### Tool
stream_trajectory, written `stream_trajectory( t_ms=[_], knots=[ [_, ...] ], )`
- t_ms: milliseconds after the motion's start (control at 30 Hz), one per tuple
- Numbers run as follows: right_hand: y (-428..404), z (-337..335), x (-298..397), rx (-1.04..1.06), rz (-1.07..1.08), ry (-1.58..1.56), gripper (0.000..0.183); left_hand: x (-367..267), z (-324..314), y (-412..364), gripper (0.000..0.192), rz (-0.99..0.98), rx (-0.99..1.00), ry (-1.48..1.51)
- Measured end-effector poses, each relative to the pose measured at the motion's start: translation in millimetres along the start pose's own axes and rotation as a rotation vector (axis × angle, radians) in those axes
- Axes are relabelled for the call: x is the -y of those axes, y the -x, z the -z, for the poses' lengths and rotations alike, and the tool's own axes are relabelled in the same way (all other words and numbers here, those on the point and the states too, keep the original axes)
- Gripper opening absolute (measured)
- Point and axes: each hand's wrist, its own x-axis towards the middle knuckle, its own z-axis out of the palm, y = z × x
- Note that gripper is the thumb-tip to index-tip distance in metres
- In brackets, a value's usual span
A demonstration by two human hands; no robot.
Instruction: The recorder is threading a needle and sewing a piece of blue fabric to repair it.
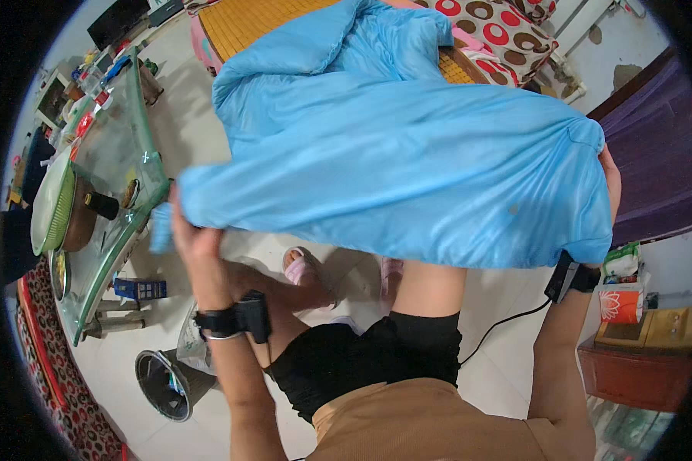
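A light blue quilt (380, 167) is stretched between my two hands, held up in front of my legs. My left hand (199, 236) grips its left corner, where the fabric is slightly blurred. On the right side, my right hand (609, 176) holds the other corner; the cloth covers most of that hand, and its fingers show at the edge. The quilt's far part lies bunched on a bed with a woven bamboo mat (259, 26). Black devices are strapped to both wrists.
To the left stands a glass table (115, 150) bearing a green plastic basket (55, 201). A waste bin (170, 383) is on the tiled floor. Patterned pillows (490, 29) lie on the bed. At right are a purple curtain (657, 150) and a reddish-brown box (640, 369). A cable (499, 325) hangs from my right wrist.
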Motion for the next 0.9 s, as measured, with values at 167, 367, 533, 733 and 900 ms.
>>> stream_trajectory(
  t_ms=[167, 367, 533, 733, 900],
  knots=[
    [22.3, 18.2, -7.3, -0.099, 0.045, 0.204, 0.039, -100.9, -29.4, 61.6, 0.049, -0.348, 0.635, -0.264],
    [13.3, 70.5, -58.9, 0.146, 0.042, 0.471, 0.035, -47.4, -22.9, 215.2, 0.071, -0.444, -0.256, -0.163],
    [-9.7, 104.4, -212.2, 0.507, -0.869, -0.384, 0.025, 24.0, 112.7, 240.4, 0.086, 0.127, -0.208, -0.099],
    [47.3, 74.8, -198.9, 0.386, -0.959, -0.213, 0.024, 36.5, 167.7, 253.5, 0.083, 0.037, -0.244, 0.175],
    [60.0, 88.2, -210.3, 0.237, -0.859, -0.341, 0.026, 27.0, 168.8, 225.1, 0.062, -0.048, -0.145, 0.22]
  ],
)
